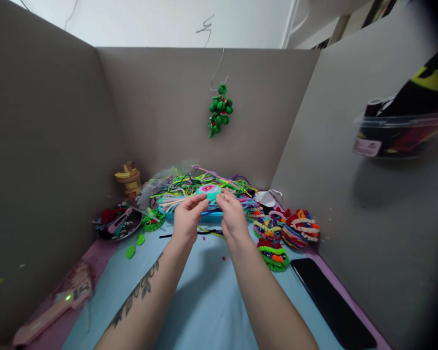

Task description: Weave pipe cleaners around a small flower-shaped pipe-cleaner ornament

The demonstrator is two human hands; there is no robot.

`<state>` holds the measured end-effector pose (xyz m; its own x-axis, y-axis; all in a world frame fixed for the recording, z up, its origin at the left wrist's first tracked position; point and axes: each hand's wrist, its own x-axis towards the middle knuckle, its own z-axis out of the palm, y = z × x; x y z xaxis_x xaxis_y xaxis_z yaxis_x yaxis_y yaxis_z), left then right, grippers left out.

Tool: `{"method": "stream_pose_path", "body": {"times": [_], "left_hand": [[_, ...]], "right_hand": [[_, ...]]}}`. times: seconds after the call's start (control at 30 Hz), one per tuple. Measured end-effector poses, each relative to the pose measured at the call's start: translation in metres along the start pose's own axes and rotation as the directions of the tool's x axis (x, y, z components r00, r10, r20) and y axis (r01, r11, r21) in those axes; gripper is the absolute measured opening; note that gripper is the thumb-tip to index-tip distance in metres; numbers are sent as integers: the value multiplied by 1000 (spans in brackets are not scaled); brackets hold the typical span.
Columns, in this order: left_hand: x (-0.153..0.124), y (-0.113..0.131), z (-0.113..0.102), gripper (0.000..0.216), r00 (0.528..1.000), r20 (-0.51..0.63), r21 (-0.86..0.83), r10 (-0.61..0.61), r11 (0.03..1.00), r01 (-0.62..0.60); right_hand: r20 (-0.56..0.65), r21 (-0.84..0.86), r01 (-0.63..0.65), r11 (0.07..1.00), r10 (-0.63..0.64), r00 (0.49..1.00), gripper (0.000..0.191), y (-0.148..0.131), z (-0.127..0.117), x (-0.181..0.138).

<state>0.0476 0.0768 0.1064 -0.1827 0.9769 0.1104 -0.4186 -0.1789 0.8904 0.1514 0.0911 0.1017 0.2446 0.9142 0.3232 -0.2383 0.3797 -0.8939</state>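
Between my two hands is a round coil of fuzzy craft stem [209, 190], pink at its centre and turquoise around the edge, held up in front of the pile. My left hand [188, 214] pinches its left side between thumb and fingers. On its right side, my right hand [233, 214] grips the rim the same way. Behind and below lies a heap of coloured pipe cleaners [182, 187], some in a blue tray [204, 215]. A black stem [171, 236] rests on the light blue cloth under my hands.
Several colourful fuzzy figures [273, 255] sit at right, beside a black phone [332, 301]. At left are a pink glue gun [58, 311], a metal bowl [122, 236] of tools and a green figure [153, 221]. A green ornament [220, 113] hangs on the back panel.
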Motion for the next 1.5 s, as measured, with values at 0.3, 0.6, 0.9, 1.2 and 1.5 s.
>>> {"method": "stream_pose_path", "body": {"times": [0.3,0.6,0.9,1.2,1.5], "left_hand": [[4,-3,-3,22,978,-18,99,208,974,-206],[-1,3,-5,18,939,17,358,344,875,-327],[-2,10,-5,20,970,39,277,241,930,-242],[0,14,-5,21,979,48,221,197,954,-203],[-5,12,-5,18,970,56,311,235,919,-241]], "right_hand": [[11,-47,4,999,-3,1000,18,2,3,-3],[-29,-66,24,998,-26,999,17,-6,4,-6],[115,186,-106,977,85,990,17,-6,-1,-3],[124,268,-165,949,136,983,17,-5,-2,1],[21,-152,153,976,-152,988,22,-3,-3,-3]]}}
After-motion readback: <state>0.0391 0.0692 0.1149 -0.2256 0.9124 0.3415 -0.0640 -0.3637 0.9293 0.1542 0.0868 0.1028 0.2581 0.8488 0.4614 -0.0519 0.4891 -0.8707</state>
